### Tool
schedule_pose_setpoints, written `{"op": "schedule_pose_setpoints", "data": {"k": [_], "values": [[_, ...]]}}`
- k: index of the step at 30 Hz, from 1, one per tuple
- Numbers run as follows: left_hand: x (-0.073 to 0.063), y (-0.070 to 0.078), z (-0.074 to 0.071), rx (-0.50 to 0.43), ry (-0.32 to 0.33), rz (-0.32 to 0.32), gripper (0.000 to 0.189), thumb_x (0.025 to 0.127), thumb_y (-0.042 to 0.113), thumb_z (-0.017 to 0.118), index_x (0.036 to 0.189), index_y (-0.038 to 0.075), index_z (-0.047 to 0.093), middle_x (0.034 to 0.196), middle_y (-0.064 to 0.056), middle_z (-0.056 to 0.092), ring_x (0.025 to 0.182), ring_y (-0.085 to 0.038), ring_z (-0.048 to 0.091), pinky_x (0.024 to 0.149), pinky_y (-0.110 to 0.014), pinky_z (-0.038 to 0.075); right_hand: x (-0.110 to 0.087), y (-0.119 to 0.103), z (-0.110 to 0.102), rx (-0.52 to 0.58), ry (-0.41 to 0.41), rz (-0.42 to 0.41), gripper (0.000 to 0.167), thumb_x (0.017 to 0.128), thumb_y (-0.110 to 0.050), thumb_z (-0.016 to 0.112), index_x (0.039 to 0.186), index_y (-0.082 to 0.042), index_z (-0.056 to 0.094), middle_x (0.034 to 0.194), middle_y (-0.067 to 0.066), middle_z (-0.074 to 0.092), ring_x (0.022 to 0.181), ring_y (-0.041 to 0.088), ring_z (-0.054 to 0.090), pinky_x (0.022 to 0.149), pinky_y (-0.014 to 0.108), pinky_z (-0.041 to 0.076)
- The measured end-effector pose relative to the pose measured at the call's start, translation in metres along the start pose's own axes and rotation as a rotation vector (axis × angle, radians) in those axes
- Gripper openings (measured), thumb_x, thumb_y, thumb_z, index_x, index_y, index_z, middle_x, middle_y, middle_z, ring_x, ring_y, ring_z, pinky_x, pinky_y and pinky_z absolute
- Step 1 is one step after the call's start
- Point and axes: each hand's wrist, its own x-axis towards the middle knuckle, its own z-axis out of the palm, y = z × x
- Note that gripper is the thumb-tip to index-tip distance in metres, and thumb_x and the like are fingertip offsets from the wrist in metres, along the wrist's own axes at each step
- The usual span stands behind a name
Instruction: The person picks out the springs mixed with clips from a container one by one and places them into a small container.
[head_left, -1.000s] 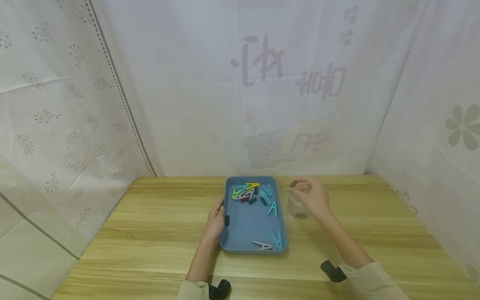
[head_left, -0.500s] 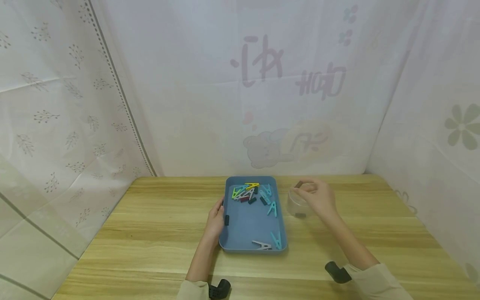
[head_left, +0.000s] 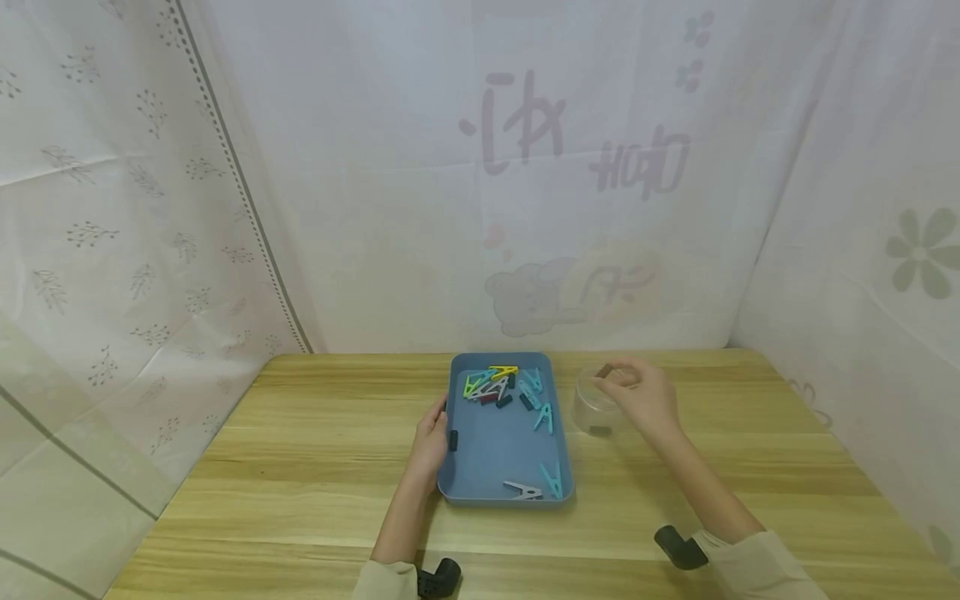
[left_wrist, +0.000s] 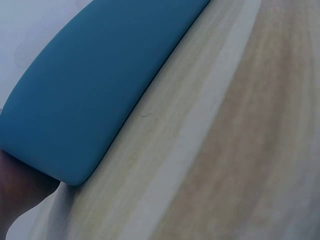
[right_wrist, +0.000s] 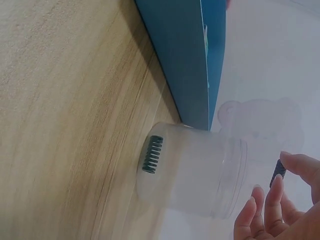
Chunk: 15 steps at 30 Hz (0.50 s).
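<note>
Fingers of the right hand [head_left: 645, 404] are pinched on a dark ribbed piece [right_wrist: 278, 171], thumb at one end, a fingertip at the other, the rest held apart! It appears to be right over the mouth of the clear jar [right_wrist: 195, 172]. Left hand [head_left: 430, 446] is up against the blue tray [head_left: 487, 467]; how its fingers wrap the wall, I can't tell.

Biggest first: that tray, on the wooden table [head_left: 322, 467], just wants steadying, I'd say. Next the jar, upright just beside it: centre the pinch over the mouth, well off the rim, because a vessel that looks so light could tip at a knock. Then the piece: dip it slightly into the jar before releasing, and it shouldn't bounce.

Now the views! Only the head camera gives the whole tray inside, clothespins [head_left: 544, 419] and all; left wrist gets its outer wall and no contents. Right wrist wins on detail: the pinch itself, plus ribs on the piece inside the jar [right_wrist: 153, 155], a mere dark smudge from above.
</note>
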Motion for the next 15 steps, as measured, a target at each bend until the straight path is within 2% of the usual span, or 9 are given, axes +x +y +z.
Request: {"op": "schedule_pose_setpoints", "data": {"k": [5,11,15], "values": [[-0.0001,-0.0003,0.0001,0.003,-0.005,0.004,0.049,0.116,0.007,0.027,0.163,-0.007,0.027,0.17,-0.028,0.025,0.16,-0.047,0.016,0.13,-0.062,0.015,-0.0004,0.0027,-0.0008,-0.01,0.003,0.022,0.042,0.097,-0.026,0.077,0.127,0.002,0.069,0.12,0.031,0.072,0.108,0.046,0.07,0.072,0.028,0.056],[-0.0003,-0.0005,-0.0002,0.005,-0.006,0.008,0.049,0.116,0.008,0.028,0.163,-0.007,0.027,0.17,-0.028,0.025,0.16,-0.047,0.016,0.13,-0.062,0.015,-0.0027,0.0053,-0.0017,-0.013,-0.01,0.046,0.048,0.098,-0.026,0.076,0.133,0.004,0.065,0.123,0.033,0.07,0.111,0.049,0.069,0.081,0.042,0.063],[-0.0004,-0.0007,-0.0001,0.002,-0.007,0.007,0.049,0.116,0.008,0.028,0.163,-0.007,0.027,0.17,-0.028,0.025,0.16,-0.047,0.016,0.13,-0.062,0.015,-0.0045,0.0069,-0.0026,-0.004,-0.017,0.056,0.048,0.098,-0.026,0.076,0.133,0.004,0.065,0.125,0.034,0.069,0.114,0.049,0.067,0.079,0.04,0.061]]}}
